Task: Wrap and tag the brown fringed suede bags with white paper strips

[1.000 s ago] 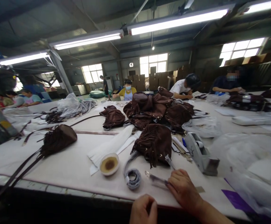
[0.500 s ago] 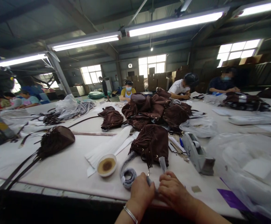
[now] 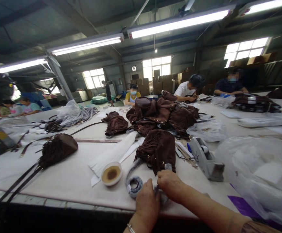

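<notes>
A dark brown fringed bag (image 3: pixel 156 150) with gold eyelets lies just beyond my hands. From its left side runs a strap covered in grey translucent wrapping, rolled into a coil (image 3: pixel 134 187) beside my left hand (image 3: pixel 147 200). My left hand is closed on a grey-wrapped length of the strap (image 3: pixel 163 195), low over the table edge. My right hand (image 3: pixel 170 185) is closed in a pinch close to the left one, with a piece of translucent plastic (image 3: pixel 168 167) showing past its knuckles. The fingertips hide exactly what the right hand grips.
A bowl of brown paste (image 3: pixel 111 173) stands left of the coil. A grey tape dispenser (image 3: pixel 207 158) sits at the right, near clear plastic bags (image 3: pixel 257 174). Brown bags are heaped (image 3: pixel 162 113) behind; another bag (image 3: pixel 59 149) lies left. Several co-workers sit across the table.
My right hand has moved up and left, over the spot where a metal clasp showed. My left hand has shifted slightly down, its fingers more upright.
</notes>
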The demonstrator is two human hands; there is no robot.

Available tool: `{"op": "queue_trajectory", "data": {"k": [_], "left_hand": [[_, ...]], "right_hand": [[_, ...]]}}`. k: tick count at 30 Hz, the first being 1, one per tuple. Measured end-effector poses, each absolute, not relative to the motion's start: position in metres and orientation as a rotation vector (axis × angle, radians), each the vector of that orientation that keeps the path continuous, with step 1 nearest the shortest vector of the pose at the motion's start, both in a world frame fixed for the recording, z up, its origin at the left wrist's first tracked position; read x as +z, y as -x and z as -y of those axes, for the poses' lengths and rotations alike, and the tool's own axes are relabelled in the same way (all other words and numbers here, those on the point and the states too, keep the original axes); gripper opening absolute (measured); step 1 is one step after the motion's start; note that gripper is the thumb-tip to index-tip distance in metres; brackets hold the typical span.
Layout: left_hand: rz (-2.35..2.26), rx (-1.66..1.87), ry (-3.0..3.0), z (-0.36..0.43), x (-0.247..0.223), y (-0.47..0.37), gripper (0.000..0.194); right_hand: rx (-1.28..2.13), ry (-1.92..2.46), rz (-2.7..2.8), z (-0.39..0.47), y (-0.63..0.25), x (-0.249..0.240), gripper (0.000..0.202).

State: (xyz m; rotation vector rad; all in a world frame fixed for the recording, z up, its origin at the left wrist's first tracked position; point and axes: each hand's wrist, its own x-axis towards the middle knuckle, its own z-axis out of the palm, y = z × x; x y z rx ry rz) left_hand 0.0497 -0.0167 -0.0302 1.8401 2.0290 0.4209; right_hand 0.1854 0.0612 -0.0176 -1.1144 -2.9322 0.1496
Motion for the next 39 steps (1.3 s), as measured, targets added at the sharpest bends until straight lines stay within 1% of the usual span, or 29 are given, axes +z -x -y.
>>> {"op": "queue_trajectory", "data": {"k": [2, 7, 9, 13, 17, 20, 24, 27, 29, 32, 35, 39], "left_hand": [[-2.031, 0.504, -1.764, 0.022, -0.030, -0.044, 0.043], [-2.053, 0.391, -1.777, 0.025, -0.033, -0.043, 0.025], [-2.071, 0.352, -1.828, 0.022, -0.035, -0.045, 0.021], [-2.060, 0.331, -1.895, 0.017, -0.039, -0.048, 0.024], [-2.035, 0.343, -1.897, 0.016, -0.041, -0.046, 0.022], [-2.021, 0.322, -1.888, 0.014, -0.042, -0.042, 0.020], [-1.964, 0.313, -1.945, 0.008, -0.041, -0.036, 0.023], [-1.889, 0.321, -2.019, 0.004, -0.040, -0.033, 0.026], [-1.851, 0.326, -2.058, 0.001, -0.040, -0.032, 0.026], [-1.835, 0.338, -2.083, -0.001, -0.040, -0.033, 0.027], [-1.830, 0.365, -2.076, -0.002, -0.041, -0.033, 0.028], [-1.833, 0.383, -2.028, -0.006, -0.041, -0.031, 0.028]], "right_hand": [[0.149, 1.160, 2.922, -0.059, -0.186, -0.020, 0.014], [0.157, 1.168, 2.904, -0.056, -0.191, -0.022, 0.014], [0.178, 1.106, 2.947, -0.058, -0.193, -0.018, 0.016], [0.234, 0.956, 3.094, -0.062, -0.196, -0.002, 0.017], [0.356, 1.046, 3.118, -0.063, -0.193, 0.011, 0.020], [0.456, 1.112, 3.096, -0.064, -0.191, 0.010, 0.024], [0.535, 1.001, 3.130, -0.071, -0.198, 0.002, 0.027], [0.446, 0.858, 3.209, -0.078, -0.202, -0.003, 0.034], [0.349, 0.805, 3.257, -0.082, -0.201, -0.004, 0.033], [0.180, 0.745, 3.279, -0.084, -0.196, -0.003, 0.024], [-0.031, 0.567, 3.253, -0.085, -0.189, -0.002, 0.010], [-0.104, 0.386, 3.178, -0.087, -0.188, -0.005, 0.007]]}}
